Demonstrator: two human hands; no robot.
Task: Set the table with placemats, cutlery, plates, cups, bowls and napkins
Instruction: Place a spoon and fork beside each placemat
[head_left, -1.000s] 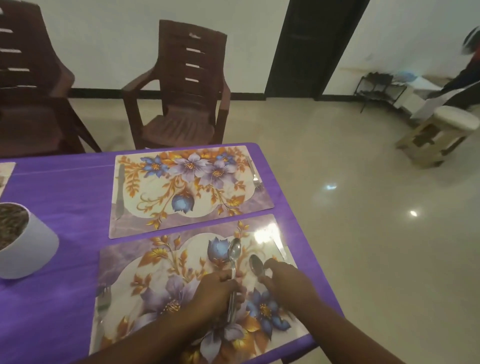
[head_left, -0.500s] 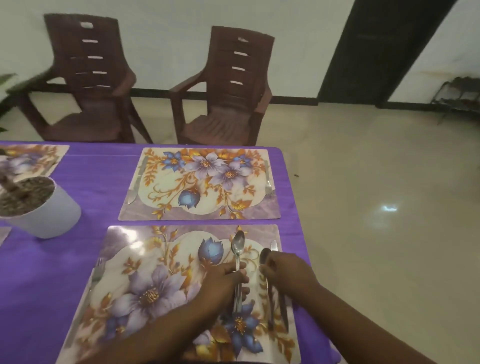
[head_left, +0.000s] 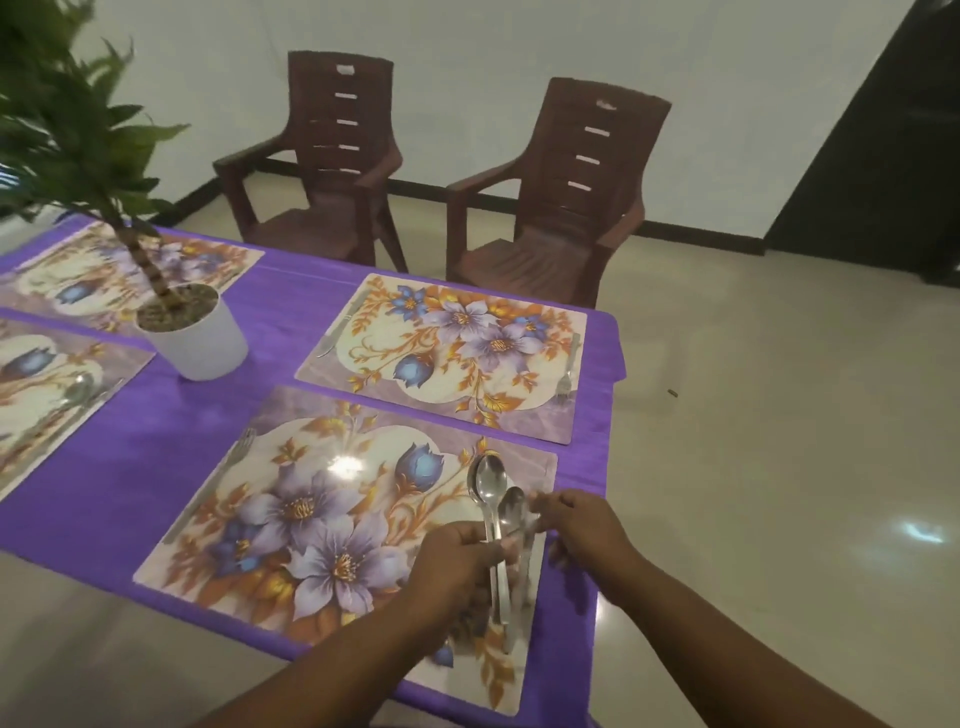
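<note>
Gripping a silver metal spoon (head_left: 491, 480) by its handle, left hand (head_left: 457, 564) has fingers curled round it over the near floral purple-and-gold placemat (head_left: 311, 519). Right hand (head_left: 582, 525) pinches a 2nd, smaller steel spoon (head_left: 513, 506) just beside it, w/ a thin metal knife (head_left: 530, 566) lying at mat's right edge on purple-clothed bench (head_left: 145, 457).

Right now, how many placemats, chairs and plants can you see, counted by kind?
Placemats: 4
Chairs: 2
Plants: 1
Total: 7
</note>
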